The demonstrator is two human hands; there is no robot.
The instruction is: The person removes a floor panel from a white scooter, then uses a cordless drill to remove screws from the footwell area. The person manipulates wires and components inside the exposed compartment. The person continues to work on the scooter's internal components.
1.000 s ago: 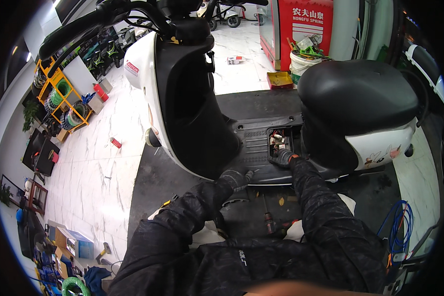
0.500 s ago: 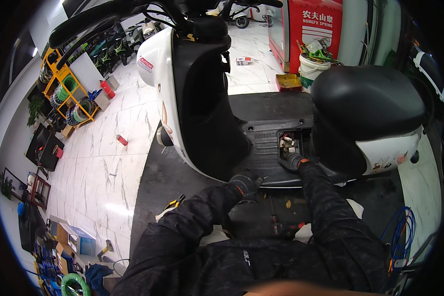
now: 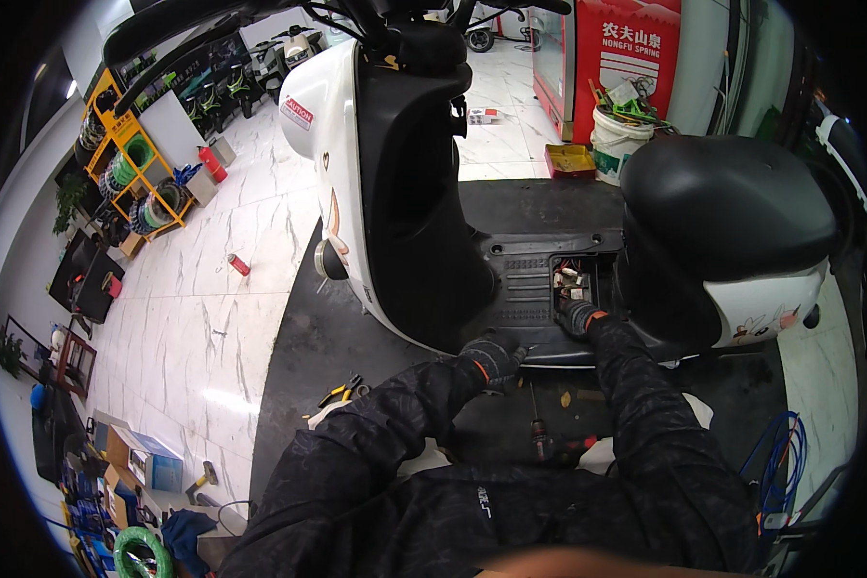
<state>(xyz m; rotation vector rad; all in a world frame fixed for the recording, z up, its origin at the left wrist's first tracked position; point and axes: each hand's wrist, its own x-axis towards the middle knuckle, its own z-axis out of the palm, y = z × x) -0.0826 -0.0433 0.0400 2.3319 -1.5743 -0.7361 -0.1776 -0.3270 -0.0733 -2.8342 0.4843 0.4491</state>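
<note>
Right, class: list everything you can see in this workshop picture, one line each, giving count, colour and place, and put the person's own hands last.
scooter: one, white and black, centre
floorboard compartment: one, open, wires inside, in front of the seat
seat: one, black, right
screwdriver: one, dark, on mat below the scooter
pliers: one, yellow-handled, mat's left edge
spray can: one, red, on marble floor
bucket: one, white, top right
rack: one, yellow, holding tyres, top left
cable coil: one, blue, lower right
left hand: gloved, dark, on floorboard's edge
right hand: gloved, dark, at the compartment

head-worn fisheye view, facing steeply down, near the scooter footboard
</note>
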